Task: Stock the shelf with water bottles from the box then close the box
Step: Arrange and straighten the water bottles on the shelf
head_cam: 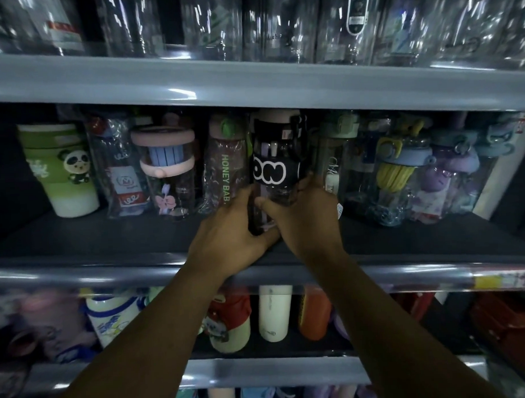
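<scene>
shelving point(281, 82): stacked tiers, glossy grey rails point(79, 276), dark boards point(122, 233)
right end: pale upright panel point(500, 184)
light: dim, white glare on rails

Your left hand point(229, 226) and right hand point(303, 218) cover the lower half of the dark bottle point(276, 168) they grip, so you cannot see its base or whether it touches the shelf board point(107, 234); the white lettering on its band curls out of sight round the side; your left fingers hide the end of the green print on the neighbouring pink-capped bottle point(226, 170); the clear bottles point(279, 25) on the top row are smeared with blur and cut by the upper edge; the yellow tag point(505, 279) on the right rail is unreadable; the bottom row point(262, 397) is cut by the lower edge; the goods point(45, 325) at lower left are only blurred shapes.
</scene>
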### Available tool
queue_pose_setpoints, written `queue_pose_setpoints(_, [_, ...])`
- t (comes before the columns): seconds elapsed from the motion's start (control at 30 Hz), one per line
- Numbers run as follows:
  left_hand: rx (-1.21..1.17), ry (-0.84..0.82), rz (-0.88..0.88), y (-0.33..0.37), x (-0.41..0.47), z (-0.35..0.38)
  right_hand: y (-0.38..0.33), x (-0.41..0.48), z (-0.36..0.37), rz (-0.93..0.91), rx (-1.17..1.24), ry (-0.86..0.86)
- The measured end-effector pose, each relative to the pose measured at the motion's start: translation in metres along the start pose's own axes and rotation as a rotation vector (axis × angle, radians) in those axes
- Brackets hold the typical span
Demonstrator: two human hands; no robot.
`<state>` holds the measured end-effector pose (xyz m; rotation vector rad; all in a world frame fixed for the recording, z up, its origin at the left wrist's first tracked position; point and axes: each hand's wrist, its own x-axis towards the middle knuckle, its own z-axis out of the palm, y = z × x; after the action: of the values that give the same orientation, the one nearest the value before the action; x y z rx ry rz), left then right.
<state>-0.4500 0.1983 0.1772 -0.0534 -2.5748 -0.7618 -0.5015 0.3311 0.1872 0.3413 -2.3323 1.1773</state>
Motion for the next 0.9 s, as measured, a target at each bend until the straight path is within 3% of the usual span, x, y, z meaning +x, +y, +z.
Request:
queue_pose_setpoints(0.17, [-0.090,0.024,-0.099,0.004,-0.005,-0.005,-0.015,-0.014,-0.010,-0.051,0.081,-0.062])
queue_pose_setpoints(0.5, [-0.108,0.218,-0.211,0.004,-0.008,-0.005,-0.010,-0.013,-0.021,0.057,0.406,-0.228])
queue_pose_setpoints(0.7, [-0.026,0.210,-0.160,0.002,-0.010,-0.011,0.008,0.026,-0.003,0.140,0.074,-0.154])
queue_pose_setpoints(0.9, [0.080,0.227,-0.153,-0.020,-0.013,-0.028,0.005,0.046,0.017,0.138,-0.064,-0.158])
